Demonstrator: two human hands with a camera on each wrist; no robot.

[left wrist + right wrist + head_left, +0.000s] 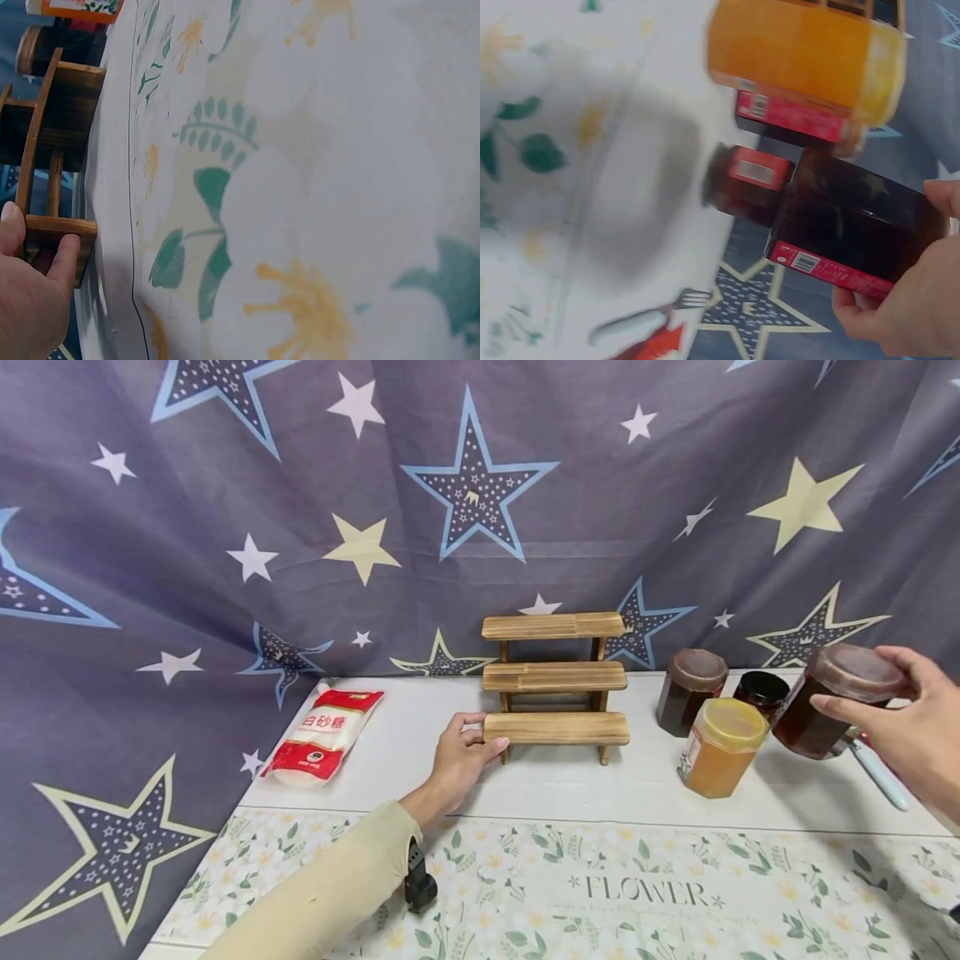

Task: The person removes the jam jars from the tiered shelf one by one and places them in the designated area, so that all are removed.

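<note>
A small three-tier wooden display shelf (555,728) stands on the table against the curtain. My left hand (463,762) grips the left end of its lowest step, and the left wrist view shows the thumb and a finger of that hand (37,300) on the wood. On the right, my right hand (918,718) holds a large dark jar (813,714) around its lid end, raised above the table. The right wrist view shows the jar (855,217) with a red label along its side and the hand (915,300) around its lid end.
An amber jar with a yellow lid (723,750) stands right of the shelf. Behind it are another dark jar (686,693) and a smaller black-lidded jar (763,687). A fork with a pale handle (881,777) lies at the right. A red-and-white sugar bag (324,735) lies at the left.
</note>
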